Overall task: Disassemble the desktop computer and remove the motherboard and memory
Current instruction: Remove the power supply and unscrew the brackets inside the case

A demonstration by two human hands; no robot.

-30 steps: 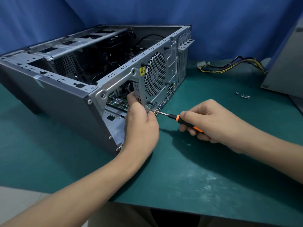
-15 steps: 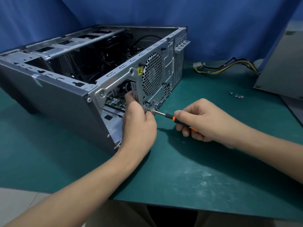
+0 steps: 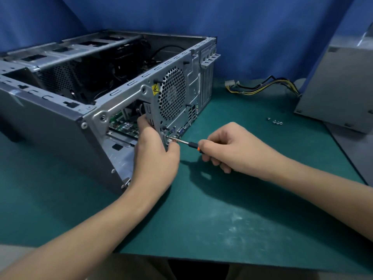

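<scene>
A grey desktop computer case (image 3: 50, 122) lies on its side on the green mat, its open side up. The green motherboard (image 3: 123, 123) shows through a gap at the rear near corner. My left hand (image 3: 155, 156) grips the edge of the rear panel (image 3: 173, 93) beside the round fan grille, fingers pinched near the screwdriver tip. My right hand (image 3: 228, 150) holds a small black-and-orange screwdriver (image 3: 186, 142), whose tip touches the lower part of the rear panel near the ports. No memory modules can be made out inside the dark case.
A grey power supply (image 3: 339, 89) with yellow and black cables (image 3: 260, 86) sits at the back right. Three loose screws (image 3: 275, 121) lie on the green mat (image 3: 222, 209) in front of it. A blue curtain hangs behind.
My hands have stayed at the rear panel; the right hand has closed further along the screwdriver handle, hiding most of its orange part. The view has shifted slightly.
</scene>
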